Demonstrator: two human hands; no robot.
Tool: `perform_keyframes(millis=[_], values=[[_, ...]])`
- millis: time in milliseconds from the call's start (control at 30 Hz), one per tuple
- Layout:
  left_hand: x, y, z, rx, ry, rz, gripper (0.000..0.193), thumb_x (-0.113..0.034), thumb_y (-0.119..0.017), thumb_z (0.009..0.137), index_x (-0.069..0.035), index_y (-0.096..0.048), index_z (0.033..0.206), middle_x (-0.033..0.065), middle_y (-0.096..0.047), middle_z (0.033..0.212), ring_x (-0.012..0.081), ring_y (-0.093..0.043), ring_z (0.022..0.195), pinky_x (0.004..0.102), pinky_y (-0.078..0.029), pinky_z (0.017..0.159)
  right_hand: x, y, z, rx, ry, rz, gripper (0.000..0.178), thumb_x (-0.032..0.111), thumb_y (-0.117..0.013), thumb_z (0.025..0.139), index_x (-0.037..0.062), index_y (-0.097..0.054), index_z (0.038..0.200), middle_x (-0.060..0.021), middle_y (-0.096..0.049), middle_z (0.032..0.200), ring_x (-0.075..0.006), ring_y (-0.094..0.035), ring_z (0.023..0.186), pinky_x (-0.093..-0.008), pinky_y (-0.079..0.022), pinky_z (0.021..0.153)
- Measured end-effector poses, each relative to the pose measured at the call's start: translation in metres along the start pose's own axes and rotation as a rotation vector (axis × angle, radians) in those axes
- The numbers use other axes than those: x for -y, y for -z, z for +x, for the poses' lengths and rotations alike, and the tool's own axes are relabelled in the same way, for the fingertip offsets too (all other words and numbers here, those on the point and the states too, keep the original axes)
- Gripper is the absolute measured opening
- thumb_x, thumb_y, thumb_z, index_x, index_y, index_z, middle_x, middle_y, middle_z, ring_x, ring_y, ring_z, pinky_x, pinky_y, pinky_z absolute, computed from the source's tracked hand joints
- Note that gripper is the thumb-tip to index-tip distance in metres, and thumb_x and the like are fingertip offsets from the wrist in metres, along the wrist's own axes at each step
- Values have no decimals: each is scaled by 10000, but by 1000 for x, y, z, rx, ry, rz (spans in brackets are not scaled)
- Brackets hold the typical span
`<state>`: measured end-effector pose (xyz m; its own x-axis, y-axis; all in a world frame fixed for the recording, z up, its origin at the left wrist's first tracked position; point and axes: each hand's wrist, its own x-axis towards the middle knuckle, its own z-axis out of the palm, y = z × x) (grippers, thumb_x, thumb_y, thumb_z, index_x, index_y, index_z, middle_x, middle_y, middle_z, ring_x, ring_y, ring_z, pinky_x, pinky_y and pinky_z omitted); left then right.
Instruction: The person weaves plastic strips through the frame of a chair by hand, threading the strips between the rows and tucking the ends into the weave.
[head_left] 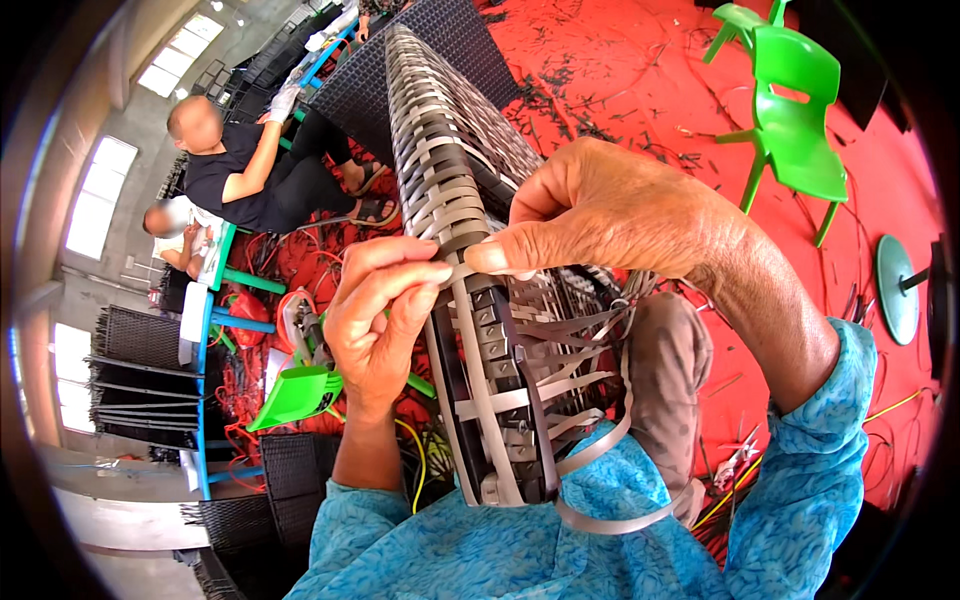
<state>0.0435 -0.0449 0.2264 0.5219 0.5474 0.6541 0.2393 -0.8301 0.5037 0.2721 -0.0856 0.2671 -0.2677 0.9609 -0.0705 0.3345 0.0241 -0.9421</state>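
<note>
Because the grey strip crosses the edge held only by fingertips, a slackened pinch could let it slip or twist, leaving that row loose or crooked. Loose strips hang to the right of the woven frame, near the trouser leg; if one caught on the leg or on its neighbours, it could tangle or drag the weave askew. Pulling too hard might also bunch the rows together.

The frame lies between the arms, its bare end near the lap and its closely woven part reaching far. The left hand rises from below on the left side, fingers curled and apparently pinching the strip between thumb and forefinger. From the right, the right hand arches over, wrist bent, its thumb pressing the strip at the frame's edge.
</note>
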Motion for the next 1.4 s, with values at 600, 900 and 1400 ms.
perform_keyframes(millis=[600, 900, 1400], values=[[-7, 2, 22, 276, 196, -532, 195, -198, -665, 775, -9, -620, 765, 72, -505, 971, 151, -490, 892, 268, -394, 794, -38, 51, -16, -416, 281, -475, 101, 116, -630, 791, 22, -597, 804, -5, -543, 636, -71, -471, 589, -246, -379, 518], [1, -2, 11, 94, 142, -618, 310, -318, -617, 809, -27, -603, 701, 76, -497, 920, 152, -473, 862, 259, -369, 746, -241, 108, -110, -1072, 66, -795, 177, 178, -518, 867, 9, -533, 814, -163, -513, 732, -345, -495, 706, -421, -392, 624], [7, -10, 7, 16, 38, -675, 357, -352, -602, 802, -30, -577, 648, 83, -508, 871, 219, -466, 901, 349, -348, 837, -426, 66, -272, -1049, -497, 618, 384, 72, -500, 844, 44, -446, 1223, -65, -596, 897, -162, -612, 702, -251, -521, 544]])
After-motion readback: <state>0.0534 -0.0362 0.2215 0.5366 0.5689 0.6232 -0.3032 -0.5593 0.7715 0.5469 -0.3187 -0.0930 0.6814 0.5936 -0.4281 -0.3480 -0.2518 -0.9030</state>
